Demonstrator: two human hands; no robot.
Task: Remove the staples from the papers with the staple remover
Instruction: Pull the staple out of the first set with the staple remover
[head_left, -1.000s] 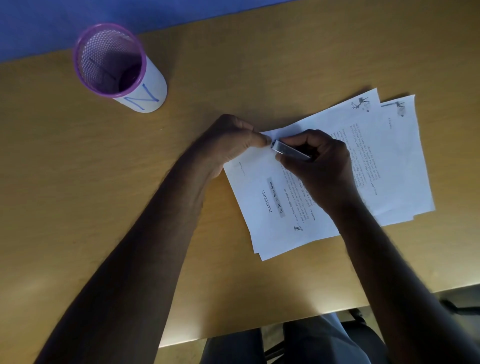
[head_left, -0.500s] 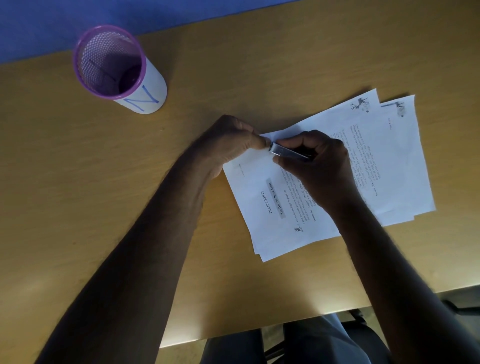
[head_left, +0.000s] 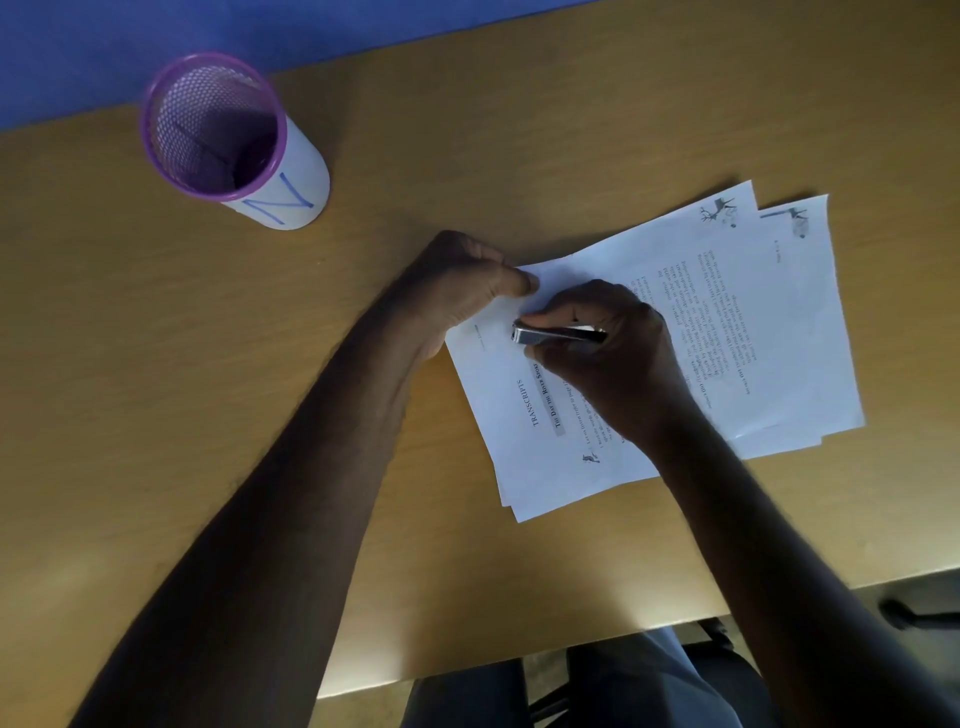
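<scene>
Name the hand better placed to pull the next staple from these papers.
Right. The right hand already grips the staple remover, its tip near the papers' corner, which the left hand pinches.

- A wooden table (head_left: 519, 130) in a yellow-brown tone fills most of the view, its surface smooth and matte.
- Beyond the table's far edge runs a blue surface (head_left: 156, 47); whether it is wall or floor cannot be told.
- Light falls unevenly: a pale bright patch lies along the table's near edge, while the middle sits in shadow.
- Below the near edge, at the right, part of a dark chair base (head_left: 914, 618) shows against a dim floor.
</scene>
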